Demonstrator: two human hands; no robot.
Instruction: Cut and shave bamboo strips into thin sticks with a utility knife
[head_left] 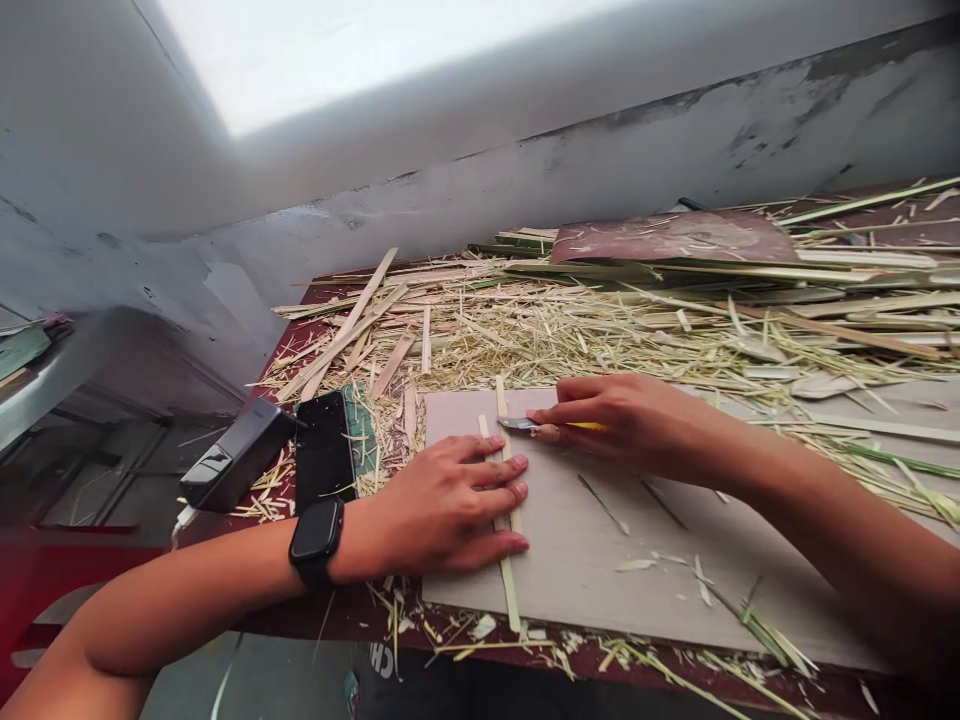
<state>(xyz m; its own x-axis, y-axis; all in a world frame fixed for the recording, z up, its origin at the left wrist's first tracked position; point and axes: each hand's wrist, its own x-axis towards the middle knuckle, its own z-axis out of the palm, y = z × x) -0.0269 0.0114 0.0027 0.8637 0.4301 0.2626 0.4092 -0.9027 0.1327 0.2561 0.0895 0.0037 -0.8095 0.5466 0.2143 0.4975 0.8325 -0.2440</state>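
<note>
My left hand [450,505] lies flat on two narrow pale strips, which look like split bamboo or leaf stalk, its fingers stretched across them. One strip [511,598] shows below the hand, and the upper end of the other strip [501,394] sticks out above it. In my right hand [611,425] is a utility knife [517,424] with a yellow handle. Its blade points left and meets the strip just above my left fingertips. Beneath both hands is a flat greyish board [555,590]. A black smartwatch [316,532] is on my left wrist.
A black phone [325,450] and a dark grey box-shaped device [236,455] lie left of the board. Shavings and strips [525,335] cover the table behind it. A reddish-brown sheet [675,238] rests on strips near the wall. Scraps line the table's front edge.
</note>
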